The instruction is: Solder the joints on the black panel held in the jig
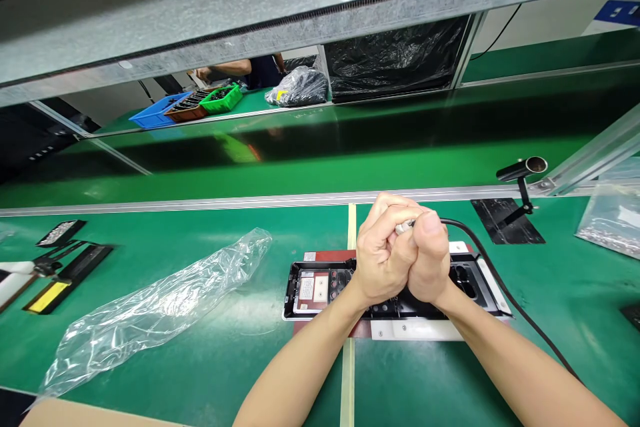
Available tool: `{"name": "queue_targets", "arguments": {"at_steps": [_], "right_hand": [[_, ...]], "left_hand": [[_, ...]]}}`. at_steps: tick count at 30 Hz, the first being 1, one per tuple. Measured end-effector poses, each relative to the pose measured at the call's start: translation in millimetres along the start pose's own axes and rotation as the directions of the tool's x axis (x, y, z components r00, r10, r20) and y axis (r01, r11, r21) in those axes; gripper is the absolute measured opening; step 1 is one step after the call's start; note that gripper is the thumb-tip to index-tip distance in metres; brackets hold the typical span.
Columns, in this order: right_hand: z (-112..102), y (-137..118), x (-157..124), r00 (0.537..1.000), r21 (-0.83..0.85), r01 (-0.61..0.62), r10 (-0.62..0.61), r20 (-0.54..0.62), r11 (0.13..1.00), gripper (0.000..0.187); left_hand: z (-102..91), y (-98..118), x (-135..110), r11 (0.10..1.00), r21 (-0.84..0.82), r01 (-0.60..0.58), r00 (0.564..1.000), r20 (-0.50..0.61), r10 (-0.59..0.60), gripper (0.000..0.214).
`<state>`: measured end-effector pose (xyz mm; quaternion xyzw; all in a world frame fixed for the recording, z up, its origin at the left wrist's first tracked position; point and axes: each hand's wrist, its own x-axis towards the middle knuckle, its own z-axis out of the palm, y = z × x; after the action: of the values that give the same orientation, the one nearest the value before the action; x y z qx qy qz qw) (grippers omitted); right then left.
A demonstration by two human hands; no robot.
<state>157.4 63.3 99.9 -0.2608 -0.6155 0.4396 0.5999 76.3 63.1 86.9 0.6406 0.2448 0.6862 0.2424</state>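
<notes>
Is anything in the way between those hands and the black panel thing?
Nothing I can see. The left hand and right hand, clasped around a corded thing, are over the black panel. The black cable trails off right. Whatever's directly under the hands is hidden.

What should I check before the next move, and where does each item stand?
1. Left hand and right hand clenched together around the small silvery-grey piece: ok.
2. Link between that piece and the thin black cable: cannot tell, hidden by the hands.
3. Long black rectangular housing lying over the reddish-brown board: ok.
4. Unblocked view of the housing's middle: not ok, hands cover it.
5. Crumpled clear plastic bag apart from the housing: ok.
</notes>
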Motion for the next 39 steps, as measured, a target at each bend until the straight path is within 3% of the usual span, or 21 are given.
{"name": "queue_targets", "arguments": {"at_steps": [26,39], "right_hand": [[-1.3,2.2,-1.2,1.000,-0.030,0.026,-0.026,0.011,0.999,0.054],[-0.7,0.3,-0.8,1.000,-0.025,-0.020,0.020,0.003,0.999,0.052]], "left_hand": [[-0.3,0.2,-1.3,1.000,0.012,0.001,1.000,0.001,-0.001,0.033],[-0.5,2.4,-0.5,1.000,0.003,0.003,1.000,0.004,-0.003,0.035]]}}
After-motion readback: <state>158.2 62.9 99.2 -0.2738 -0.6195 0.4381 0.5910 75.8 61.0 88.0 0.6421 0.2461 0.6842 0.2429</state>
